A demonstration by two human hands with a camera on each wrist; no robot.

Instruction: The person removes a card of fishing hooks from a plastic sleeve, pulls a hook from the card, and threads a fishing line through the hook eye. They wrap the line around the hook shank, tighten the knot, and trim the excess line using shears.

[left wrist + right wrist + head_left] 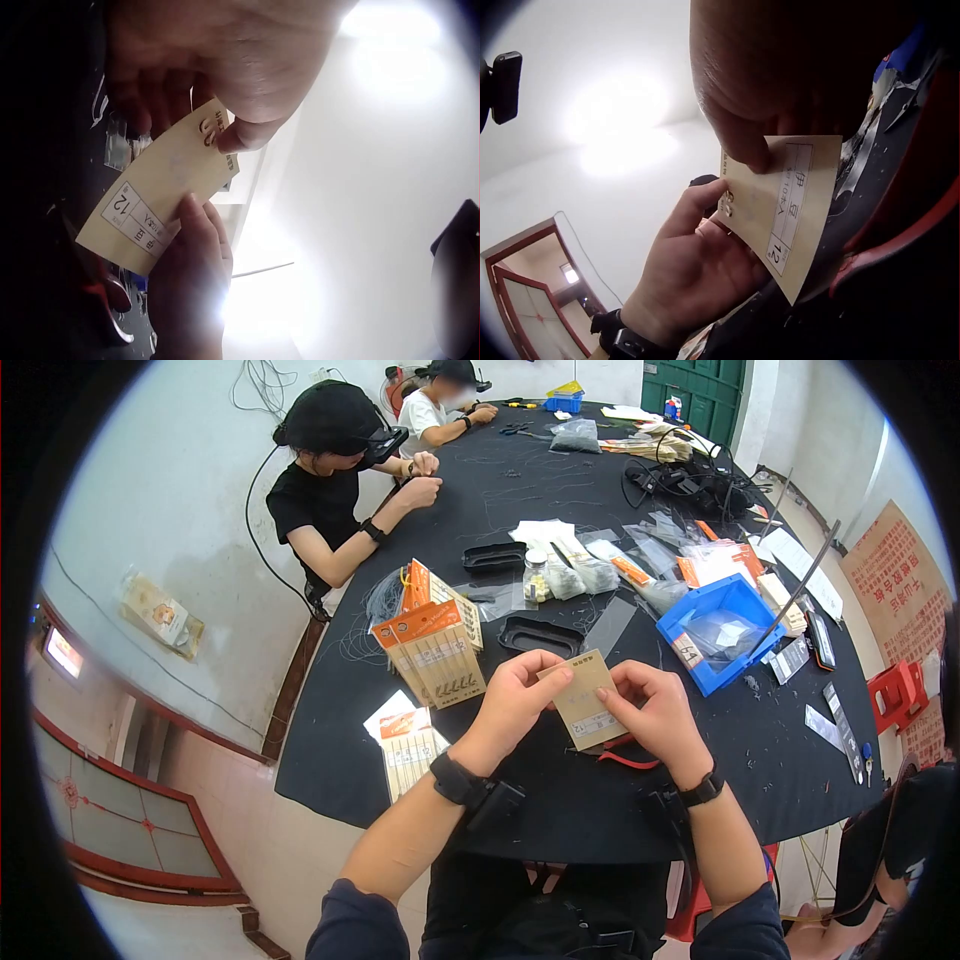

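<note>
A tan card (pixel 588 705) with a white printed label reading 12 is held up between both hands, over the table's near edge. My left hand (pixel 522 695) pinches its upper left corner, thumb on the front. On the right side, my right hand (pixel 660 712) grips the card with its thumb flat across the face. The left wrist view shows small dark curved shapes on the card (pixel 154 191) beside the left thumb. In the right wrist view the card (pixel 799 217) bows slightly. Red-handled pliers (pixel 630 753) lie beneath it, partly hidden.
Orange-topped packs of cards (pixel 430 645) stand to the left, with another pack (pixel 408 748) lying nearer. Black trays (pixel 540 637), a small jar (pixel 536 575) and a blue bin (pixel 712 630) lie beyond. Metal rulers (pixel 845 730) are at right. Two people sit along the left side.
</note>
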